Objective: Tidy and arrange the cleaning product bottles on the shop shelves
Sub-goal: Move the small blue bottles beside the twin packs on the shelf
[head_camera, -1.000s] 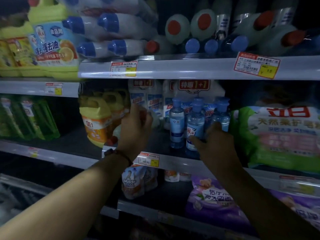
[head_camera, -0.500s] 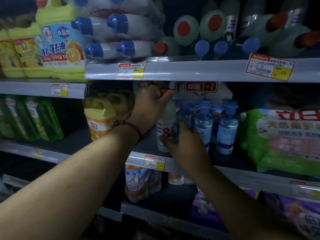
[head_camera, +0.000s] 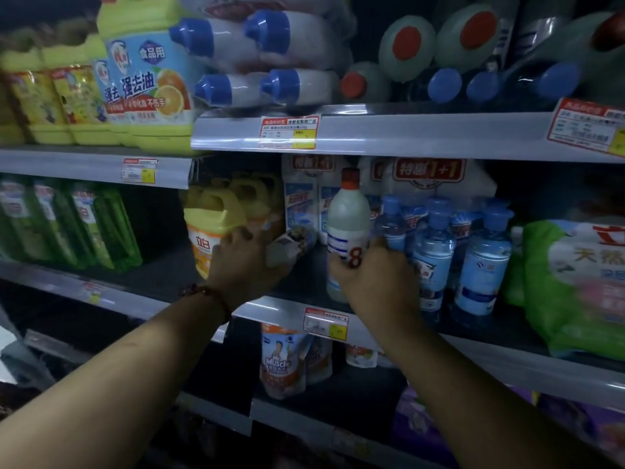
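Middle shelf (head_camera: 280, 308), dim light, so not much detail can be made out. The white bottle (head_camera: 348, 214) with the red cap is stood upright near the front edge, about dead centre of the view. It's wrapped low down by the right hand (head_camera: 375, 286), fingers curled round the label. At its 3 o'clock the blue bottles (head_camera: 433, 252) are packed in right beside it. At its 9 o'clock a smaller bottle (head_camera: 292, 243) is held tipped on its side by the left hand (head_camera: 243, 265), fingers closed round its lower end. Probably a bottle, anyway; the blur there is bad. The yellow jug (head_camera: 213, 225) is just beside that hand at 10 o'clock.

What could go wrong: the white bottle is tall, narrow and gripped low. If it's shoved sideways, the nearest blue bottle could be knocked and the row toppled domino-style. The tipped one is near the shelf lip too. If it's let go before being righted, it could be rolled off.
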Motion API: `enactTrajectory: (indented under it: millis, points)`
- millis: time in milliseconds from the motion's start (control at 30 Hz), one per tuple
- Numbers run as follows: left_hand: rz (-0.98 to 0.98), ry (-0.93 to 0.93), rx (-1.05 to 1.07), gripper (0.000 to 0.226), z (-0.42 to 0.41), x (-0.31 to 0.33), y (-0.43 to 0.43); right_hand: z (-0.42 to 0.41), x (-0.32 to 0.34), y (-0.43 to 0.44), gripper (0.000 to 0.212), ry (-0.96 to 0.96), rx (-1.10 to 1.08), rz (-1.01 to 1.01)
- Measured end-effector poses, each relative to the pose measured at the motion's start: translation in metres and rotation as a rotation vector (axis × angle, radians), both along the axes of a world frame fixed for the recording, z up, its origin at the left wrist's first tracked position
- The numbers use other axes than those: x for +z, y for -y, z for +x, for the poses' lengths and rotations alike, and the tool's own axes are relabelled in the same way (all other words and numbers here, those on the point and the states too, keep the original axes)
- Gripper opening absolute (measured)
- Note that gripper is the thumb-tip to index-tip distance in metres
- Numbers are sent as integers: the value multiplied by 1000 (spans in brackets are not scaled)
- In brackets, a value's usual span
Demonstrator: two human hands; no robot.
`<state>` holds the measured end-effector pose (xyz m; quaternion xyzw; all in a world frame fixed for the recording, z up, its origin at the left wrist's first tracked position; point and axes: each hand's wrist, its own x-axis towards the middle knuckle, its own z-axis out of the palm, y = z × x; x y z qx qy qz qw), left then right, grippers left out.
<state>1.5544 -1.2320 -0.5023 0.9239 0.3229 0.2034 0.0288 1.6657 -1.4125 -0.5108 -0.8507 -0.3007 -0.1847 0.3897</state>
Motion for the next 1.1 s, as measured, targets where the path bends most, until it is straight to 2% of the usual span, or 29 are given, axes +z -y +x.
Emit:
enactTrajectory:
  millis: [33,133,200,300,367,500,567,633,800,967,1100]
  points:
    - [-40,-39,45,80,-5,-12,-8,0,-1,-1,55,4,-8,2]
    - [-233,59,10,84,-13,-27,-15,2,-3,0,56,21,-33,9]
    - [-191,92,-26,82,-11,-30,-15,3,-4,3,56,40,-44,11]
    - [-13,66,-91,73,-5,-30,-3,2,-4,8,58,93,-68,-23]
    - [22,150,-189,70,-3,-28,5,3,-3,10,60,116,-67,-38]
    - [35,455,-308,26,9,-12,22,5,-5,12,65,109,-34,-31]
    - [-19,499,-272,19,14,-3,26,5,-7,14,68,104,-19,-34]
    - [-47,546,-240,19,16,6,24,5,-7,18,72,86,-3,-29]
    - [87,754,-288,24,21,42,46,5,-7,23,69,59,8,-79]
    - [-96,893,-350,24,27,61,56,5,-9,23,66,51,11,-76]
    - [-171,896,-367,23,30,61,50,7,-11,21,61,34,27,-88]
